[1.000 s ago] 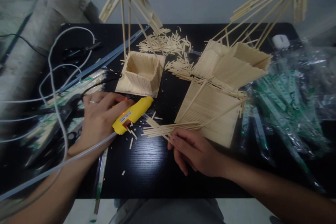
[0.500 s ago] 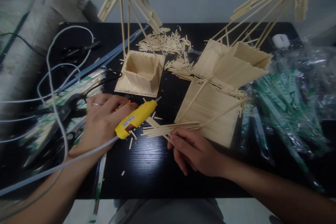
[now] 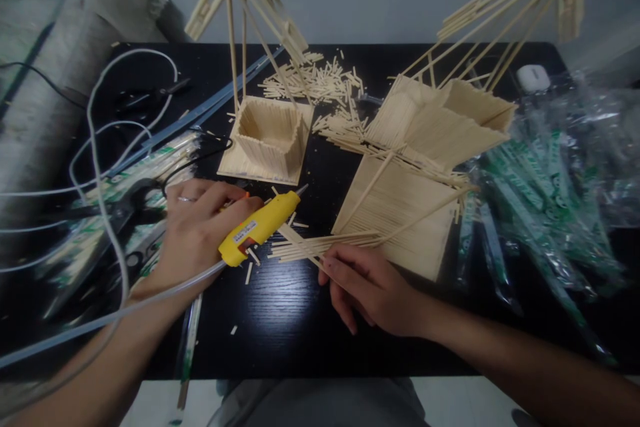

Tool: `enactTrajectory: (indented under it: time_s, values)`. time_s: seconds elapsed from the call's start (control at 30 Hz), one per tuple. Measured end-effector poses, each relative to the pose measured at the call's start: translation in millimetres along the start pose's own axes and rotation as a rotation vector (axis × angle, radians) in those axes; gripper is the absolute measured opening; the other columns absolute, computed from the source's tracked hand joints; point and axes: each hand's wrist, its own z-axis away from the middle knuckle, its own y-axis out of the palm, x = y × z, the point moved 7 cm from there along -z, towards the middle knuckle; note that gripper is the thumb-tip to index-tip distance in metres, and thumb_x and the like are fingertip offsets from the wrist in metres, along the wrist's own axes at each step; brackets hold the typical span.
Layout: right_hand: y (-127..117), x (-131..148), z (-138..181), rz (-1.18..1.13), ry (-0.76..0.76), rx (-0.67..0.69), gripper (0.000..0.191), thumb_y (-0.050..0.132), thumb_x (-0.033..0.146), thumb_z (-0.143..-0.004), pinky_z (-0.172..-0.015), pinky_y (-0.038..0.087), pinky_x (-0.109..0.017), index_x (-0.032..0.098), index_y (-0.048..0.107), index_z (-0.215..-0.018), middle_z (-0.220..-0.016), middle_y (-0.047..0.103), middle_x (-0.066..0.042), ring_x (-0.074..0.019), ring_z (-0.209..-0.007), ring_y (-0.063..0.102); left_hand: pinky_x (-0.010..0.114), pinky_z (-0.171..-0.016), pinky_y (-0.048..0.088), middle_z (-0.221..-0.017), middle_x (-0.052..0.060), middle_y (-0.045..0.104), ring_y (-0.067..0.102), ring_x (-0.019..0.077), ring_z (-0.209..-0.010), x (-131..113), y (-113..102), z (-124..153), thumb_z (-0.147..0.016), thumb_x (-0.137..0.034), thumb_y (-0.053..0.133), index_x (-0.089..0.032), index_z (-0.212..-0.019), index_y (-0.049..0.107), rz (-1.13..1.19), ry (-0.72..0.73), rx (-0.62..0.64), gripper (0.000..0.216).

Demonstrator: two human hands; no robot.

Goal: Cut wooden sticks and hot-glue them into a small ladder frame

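Observation:
My left hand (image 3: 193, 233) is closed round a yellow glue gun (image 3: 260, 225) whose nozzle points up and right, over the black table (image 3: 280, 307). A clear glue stick and cable trail back from it past my wrist. My right hand (image 3: 373, 287) rests on the table with its fingers pressed on a bundle of thin wooden sticks (image 3: 320, 245) that lie just right of the gun. The sticks reach to a flat stick panel (image 3: 400, 213).
A small open box of sticks (image 3: 270, 137) stands behind the gun. Larger stick panels (image 3: 445, 120) and tall stick frames (image 3: 250, 7) rise at the back. Loose cut sticks (image 3: 320, 83) litter the far side. Plastic-wrapped chopsticks (image 3: 545, 193) pile at right; white cables (image 3: 100, 140) and scissors (image 3: 130, 207) at left.
The glue gun has tilted and shifted slightly down and left in my left hand, baring its nozzle. My right hand has stayed on the sticks.

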Motion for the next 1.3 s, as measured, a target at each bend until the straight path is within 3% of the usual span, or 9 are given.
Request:
enactTrajectory:
  time_s: [0.33, 0.43, 0.63, 1.0, 1.13, 1.3]
  values:
    - [0, -1, 1, 0.009, -0.001, 0.004, 0.034, 0.049, 0.046, -0.109, -0.037, 0.034, -0.015, 0.019, 0.056, -0.091, -0.050, 0.057, 0.008, -0.0059, -0.035, 0.042, 0.057, -0.092, 0.042, -0.102, 0.006, 0.075, 0.064, 0.0331, -0.101, 24, -6, -4, -0.102, -0.037, 0.049, -0.037, -0.111, 0.076, 0.012, -0.123, -0.014, 0.028]
    - [0, 0, 1, 0.010, -0.012, 0.006, 0.034, 0.049, 0.047, -0.109, -0.038, 0.034, -0.015, 0.019, 0.056, -0.091, -0.050, 0.057, 0.008, -0.0055, -0.035, 0.041, 0.054, -0.091, 0.040, -0.101, 0.006, 0.076, 0.064, 0.0321, -0.099, 17, -6, -4, -0.101, -0.034, 0.051, -0.038, -0.108, 0.075, 0.003, -0.082, -0.035, 0.026]
    - [0, -1, 1, 0.018, 0.002, -0.002, 0.036, 0.050, 0.050, -0.108, -0.037, 0.034, -0.016, 0.019, 0.056, -0.091, -0.051, 0.057, 0.008, -0.0062, -0.035, 0.042, 0.051, -0.089, 0.039, -0.099, 0.009, 0.077, 0.064, 0.0318, -0.096, 2, 0, -1, -0.100, -0.030, 0.055, -0.029, -0.108, 0.075, 0.036, 0.050, -0.032, 0.022]
    - [0, 0, 1, 0.017, -0.008, 0.001, 0.034, 0.050, 0.048, -0.108, -0.037, 0.034, -0.015, 0.019, 0.056, -0.091, -0.051, 0.057, 0.008, -0.0061, -0.036, 0.043, 0.052, -0.096, 0.041, -0.103, 0.004, 0.073, 0.063, 0.0277, -0.103, 27, -10, -3, -0.104, -0.039, 0.047, -0.037, -0.110, 0.071, 0.001, -0.145, -0.043, 0.026]
    - [0, 0, 1, 0.007, -0.015, 0.008, 0.034, 0.050, 0.047, -0.108, -0.037, 0.034, -0.015, 0.019, 0.056, -0.090, -0.051, 0.057, 0.008, -0.0057, -0.036, 0.042, 0.053, -0.094, 0.042, -0.103, 0.005, 0.074, 0.064, 0.0293, -0.102, 25, -6, -3, -0.103, -0.039, 0.047, -0.035, -0.109, 0.072, 0.014, -0.124, -0.025, 0.026]
    - [0, -2, 0, 0.006, -0.012, 0.003, 0.035, 0.049, 0.047, -0.109, -0.037, 0.034, -0.015, 0.019, 0.056, -0.091, -0.050, 0.057, 0.008, -0.0060, -0.035, 0.044, 0.052, -0.087, 0.041, -0.099, 0.007, 0.076, 0.064, 0.0304, -0.096, 7, -2, -2, -0.102, -0.032, 0.052, -0.031, -0.107, 0.073, 0.034, 0.021, -0.044, 0.022]
